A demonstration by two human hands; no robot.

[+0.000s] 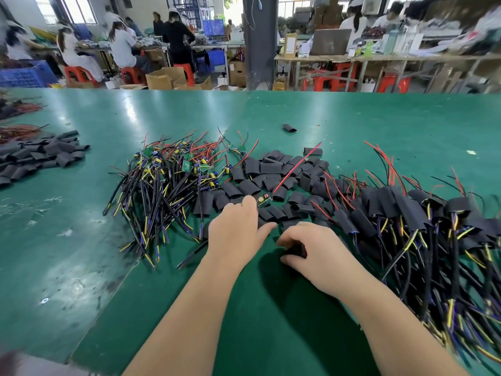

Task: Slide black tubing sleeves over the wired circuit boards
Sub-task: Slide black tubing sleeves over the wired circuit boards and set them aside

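Room for moving lies on the open green bench (379, 126) beyond the piles, where only one stray sleeve (289, 128) lies before the far edge, and in the strip between the two forearms near the body. Left of the hands a tangle of bare wired boards (168, 175) crowds in; ahead lie the loose sleeves (271, 169); to the right the sleeved boards (406, 210) spread to the frame's edge and are cut off there.

The left hand (238, 230) reaches forward, palm down, fingers bent over the loose sleeves. A circuit board (264, 200) with a copper coil sits right at its fingertips, a red wire (298, 165) running up and away from it; whether the fingers pinch it cannot be told, since the hand covers the contact. The right hand (322, 256) has its fingers curled round a black sleeve (296, 251), mostly hidden in the grip.

A second heap of sleeves (40, 156) lies well apart at far left. The bench covering is scuffed and shiny on the left and darker on the right, with a seam running diagonally between. Behind, blurred people sit on red stools (78, 74) at other benches among cardboard boxes (165, 78), blue crates (24, 76) and a dark pillar (260, 42).
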